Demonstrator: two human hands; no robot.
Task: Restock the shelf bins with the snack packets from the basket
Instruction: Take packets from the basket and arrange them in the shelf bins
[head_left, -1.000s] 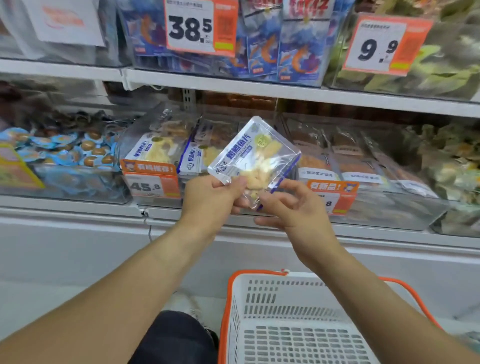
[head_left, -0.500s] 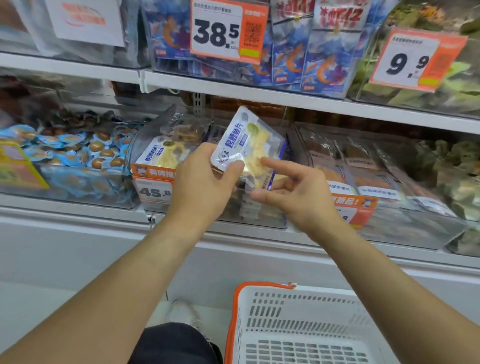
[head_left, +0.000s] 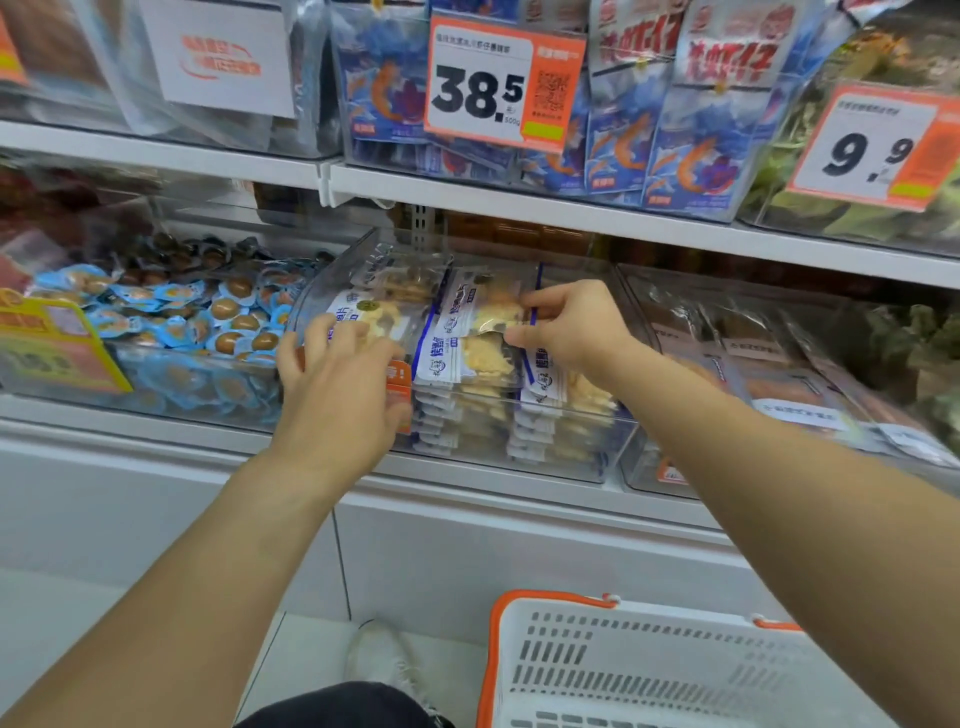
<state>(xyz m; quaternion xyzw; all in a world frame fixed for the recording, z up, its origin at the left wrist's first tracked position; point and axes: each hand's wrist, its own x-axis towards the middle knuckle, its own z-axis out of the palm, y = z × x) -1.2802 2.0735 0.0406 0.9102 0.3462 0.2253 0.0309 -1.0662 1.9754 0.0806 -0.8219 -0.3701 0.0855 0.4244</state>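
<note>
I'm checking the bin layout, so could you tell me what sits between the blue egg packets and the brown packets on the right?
In the head view, the clear bin of yellow snack packets.

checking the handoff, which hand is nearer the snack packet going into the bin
Right. The right hand pinches the snack packet at its edge, over the clear bin. The left hand is beside it to the left, open and off the packet.

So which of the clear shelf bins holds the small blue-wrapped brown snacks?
The leftmost bin, left of the left hand; the other bins hold flat packets.
</note>
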